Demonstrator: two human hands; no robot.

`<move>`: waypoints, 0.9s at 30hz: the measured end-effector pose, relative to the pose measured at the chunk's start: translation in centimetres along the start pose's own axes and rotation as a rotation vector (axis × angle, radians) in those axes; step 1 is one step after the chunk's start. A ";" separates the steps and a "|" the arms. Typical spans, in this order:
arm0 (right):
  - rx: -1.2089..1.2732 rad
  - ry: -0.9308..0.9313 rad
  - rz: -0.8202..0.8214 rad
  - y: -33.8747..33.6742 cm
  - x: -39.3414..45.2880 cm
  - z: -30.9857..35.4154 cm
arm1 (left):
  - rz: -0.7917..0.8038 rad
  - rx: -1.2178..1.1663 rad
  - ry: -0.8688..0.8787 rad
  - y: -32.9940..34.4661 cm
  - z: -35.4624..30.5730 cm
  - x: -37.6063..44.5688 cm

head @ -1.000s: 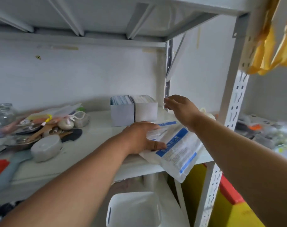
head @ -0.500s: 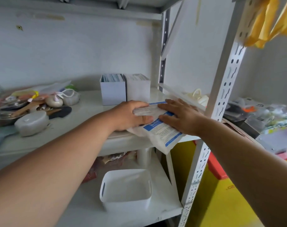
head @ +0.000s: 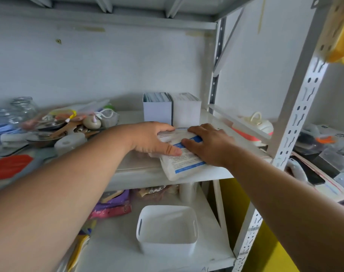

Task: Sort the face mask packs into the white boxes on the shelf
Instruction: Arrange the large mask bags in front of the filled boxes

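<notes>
A stack of white face mask packs with blue print [head: 183,163] lies at the front edge of the middle shelf [head: 139,173], its corner hanging slightly over. My left hand [head: 151,139] grips the stack's left side, thumb on top. My right hand [head: 208,145] rests on top of it with fingers spread fairly straight. Two white boxes stand side by side just behind the hands, the left box [head: 157,113] and the right box [head: 186,114], each with packs standing inside.
Clutter fills the shelf's left part: a glass jar [head: 25,109], utensils, a white roll [head: 69,141]. A white basket [head: 167,230] sits on the lower shelf. A perforated shelf post [head: 296,122] rises at right, with more items beyond it.
My right hand came down from beside the rear post onto the packs. The stack, which hung far over the shelf edge, now lies further back on the shelf.
</notes>
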State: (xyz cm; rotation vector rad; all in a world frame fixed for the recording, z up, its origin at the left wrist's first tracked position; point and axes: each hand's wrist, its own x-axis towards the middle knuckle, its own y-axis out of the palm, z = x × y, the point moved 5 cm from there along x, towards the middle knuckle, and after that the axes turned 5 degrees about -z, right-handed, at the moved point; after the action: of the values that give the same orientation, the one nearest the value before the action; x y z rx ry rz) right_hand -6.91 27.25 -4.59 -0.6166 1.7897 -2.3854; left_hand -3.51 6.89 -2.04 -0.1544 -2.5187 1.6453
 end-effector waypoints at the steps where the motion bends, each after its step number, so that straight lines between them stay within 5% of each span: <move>1: -0.013 0.027 -0.010 0.3 0.3 0.7 | -0.020 0.021 -0.018 -0.4 0.5 -0.4; 8: 0.032 0.124 -0.066 1.1 1.8 4.0 | -0.103 0.109 -0.030 -1.1 2.9 -2.7; 14: 0.326 0.107 -0.151 -0.4 2.2 1.6 | -0.213 0.078 -0.031 -1.5 4.4 -3.1; 19: 0.337 0.291 -0.092 -0.2 2.3 -0.9 | -0.260 0.006 -0.044 -1.1 4.9 -2.3; 27: 0.694 0.245 -0.140 0.0 1.9 -1.5 | -0.347 -0.321 -0.111 -0.3 6.3 -1.2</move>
State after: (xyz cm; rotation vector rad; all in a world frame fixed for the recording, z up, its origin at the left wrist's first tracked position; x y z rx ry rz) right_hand -9.16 27.99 -4.46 -0.3745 0.8639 -3.0187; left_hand -3.34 0.84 -4.32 0.3348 -2.6831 1.1459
